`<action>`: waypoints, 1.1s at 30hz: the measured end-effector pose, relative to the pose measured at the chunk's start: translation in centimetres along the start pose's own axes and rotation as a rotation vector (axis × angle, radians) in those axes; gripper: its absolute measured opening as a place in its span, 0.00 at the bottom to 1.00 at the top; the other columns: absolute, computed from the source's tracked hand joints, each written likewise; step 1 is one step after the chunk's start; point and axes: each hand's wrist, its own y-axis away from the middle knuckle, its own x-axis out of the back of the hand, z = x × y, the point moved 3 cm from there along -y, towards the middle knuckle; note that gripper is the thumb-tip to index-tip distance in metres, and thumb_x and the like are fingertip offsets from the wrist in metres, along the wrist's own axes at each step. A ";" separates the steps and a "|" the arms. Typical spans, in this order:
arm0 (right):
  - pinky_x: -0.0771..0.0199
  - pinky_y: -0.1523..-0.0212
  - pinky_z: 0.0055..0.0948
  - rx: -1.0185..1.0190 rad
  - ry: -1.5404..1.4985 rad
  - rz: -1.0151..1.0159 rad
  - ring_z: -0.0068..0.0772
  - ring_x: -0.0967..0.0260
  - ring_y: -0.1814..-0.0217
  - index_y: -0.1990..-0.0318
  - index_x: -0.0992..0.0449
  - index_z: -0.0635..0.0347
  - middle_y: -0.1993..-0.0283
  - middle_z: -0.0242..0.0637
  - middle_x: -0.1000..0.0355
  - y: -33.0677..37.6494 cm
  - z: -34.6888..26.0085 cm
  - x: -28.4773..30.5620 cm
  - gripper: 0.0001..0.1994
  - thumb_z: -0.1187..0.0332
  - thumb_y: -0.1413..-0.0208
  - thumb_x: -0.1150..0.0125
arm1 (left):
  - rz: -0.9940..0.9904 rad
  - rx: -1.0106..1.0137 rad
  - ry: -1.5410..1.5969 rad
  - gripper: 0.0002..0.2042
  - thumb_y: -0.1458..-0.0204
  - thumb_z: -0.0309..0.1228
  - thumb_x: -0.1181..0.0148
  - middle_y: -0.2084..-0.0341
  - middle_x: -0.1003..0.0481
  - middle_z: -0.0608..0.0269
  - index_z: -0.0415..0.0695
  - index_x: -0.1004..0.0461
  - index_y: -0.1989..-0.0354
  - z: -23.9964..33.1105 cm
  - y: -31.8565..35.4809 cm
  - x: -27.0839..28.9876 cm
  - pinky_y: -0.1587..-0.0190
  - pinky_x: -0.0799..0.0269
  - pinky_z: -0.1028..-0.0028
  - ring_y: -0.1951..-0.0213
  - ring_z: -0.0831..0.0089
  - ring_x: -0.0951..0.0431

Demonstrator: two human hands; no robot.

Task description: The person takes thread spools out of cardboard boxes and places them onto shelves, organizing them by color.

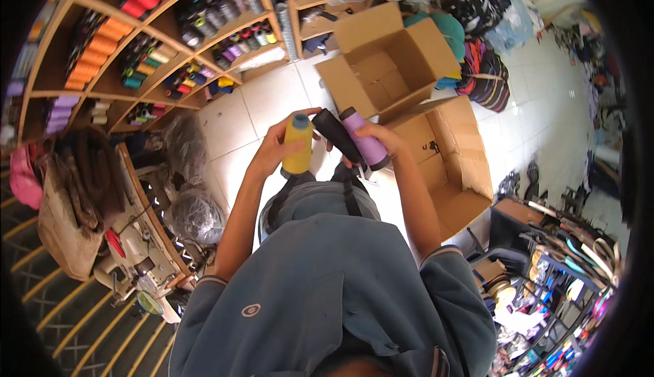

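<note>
In front of my body, my left hand is closed around a yellow thread spool with a blue-grey top, held nearly upright. My right hand grips a purple thread spool with dark ends, tilted with its top toward the left. Between these two, a black thread spool leans the same way as the purple one, close beside it. Fingertips of my right hand show near its lower end; which hand bears its weight I cannot tell.
Wooden shelves full of coloured thread spools rise at the far left. Two open cardboard boxes stand on the white tiled floor ahead and to the right. A sewing machine is at left; a cluttered rack at right.
</note>
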 end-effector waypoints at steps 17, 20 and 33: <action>0.28 0.75 0.32 -0.241 0.012 -0.571 0.46 0.28 0.67 0.31 0.69 0.41 0.44 0.55 0.41 -26.4 4.1 -19.2 0.47 0.53 0.51 0.41 | 0.862 -0.489 0.955 0.18 0.40 0.44 0.57 0.62 0.31 0.54 0.48 0.44 0.48 0.1 20.5 19.3 0.65 0.25 0.59 0.64 0.59 0.25; 0.27 0.74 0.34 -0.293 -0.068 -0.638 0.49 0.28 0.65 0.31 0.70 0.38 0.42 0.56 0.44 -30.3 4.8 -20.1 0.47 0.53 0.50 0.41 | 1.165 -0.543 0.607 0.16 0.40 0.36 0.56 0.58 0.32 0.53 0.47 0.44 0.45 1.9 22.3 20.7 0.57 0.27 0.59 0.58 0.61 0.27; 0.21 0.72 0.40 -0.392 -0.125 -0.679 0.55 0.29 0.57 0.34 0.52 0.49 0.42 0.56 0.43 -50.9 1.5 -23.5 0.35 0.55 0.48 0.45 | 1.484 -0.497 0.097 0.18 0.46 0.26 0.44 0.58 0.30 0.62 0.41 0.38 0.48 6.9 23.4 39.2 0.50 0.37 0.76 0.55 0.75 0.31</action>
